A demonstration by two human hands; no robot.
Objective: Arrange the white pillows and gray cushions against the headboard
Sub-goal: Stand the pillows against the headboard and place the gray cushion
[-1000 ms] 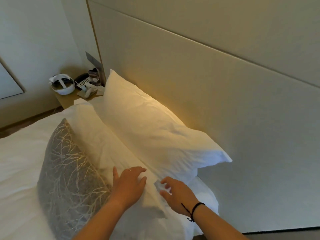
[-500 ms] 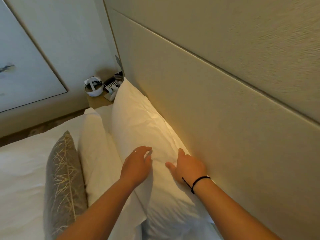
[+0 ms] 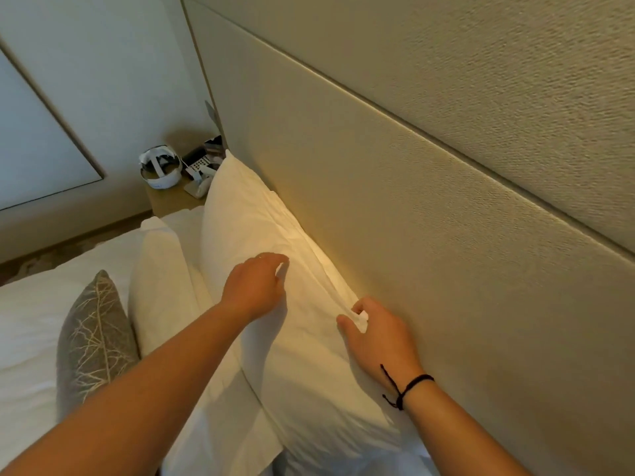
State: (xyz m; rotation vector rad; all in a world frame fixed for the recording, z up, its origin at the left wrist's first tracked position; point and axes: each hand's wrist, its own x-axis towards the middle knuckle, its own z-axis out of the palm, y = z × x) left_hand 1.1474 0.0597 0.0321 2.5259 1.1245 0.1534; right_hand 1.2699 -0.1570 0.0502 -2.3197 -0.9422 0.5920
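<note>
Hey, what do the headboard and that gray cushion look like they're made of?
Headboard: probably padded panels in beige woven fabric or textured vinyl; matte grainy surface, recessed seams. Gray cushion: likely felt-like woven cloth with pale branching threads, seemingly embroidered.

A hotel-like bedroom: padded headboard [image 3: 412, 166], white bed linen [image 3: 20, 321], cluttered bedside table [image 3: 168, 201].
</note>
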